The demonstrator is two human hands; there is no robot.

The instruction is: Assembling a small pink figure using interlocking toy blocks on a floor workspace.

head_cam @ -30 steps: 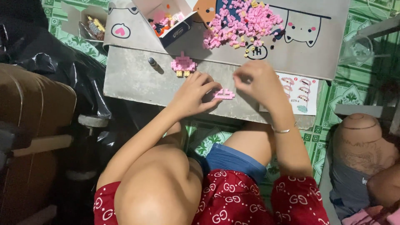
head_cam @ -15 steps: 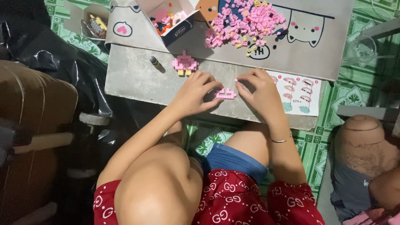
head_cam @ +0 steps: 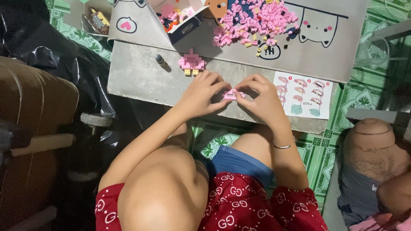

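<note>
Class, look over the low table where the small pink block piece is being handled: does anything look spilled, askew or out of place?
Nothing looks damaged. The pink bricks lie in a loose heap on the table, a few strays beside it. Both hands, left hand and right hand, pinch the small pink piece.

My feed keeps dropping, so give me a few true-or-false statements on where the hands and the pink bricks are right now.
1. Both hands hold one small pink brick piece between them. True: the left hand and the right hand meet at the small pink piece over the grey table.
2. The loose pile of pink bricks lies on the floor. False: the pile lies on the cat-print mat on the table.
3. A printed instruction sheet lies beside the right hand. True: the instruction sheet sits just past it.
4. The finished pink build with yellow feet is in the left hand. False: the pink build stands alone on the table.
</note>
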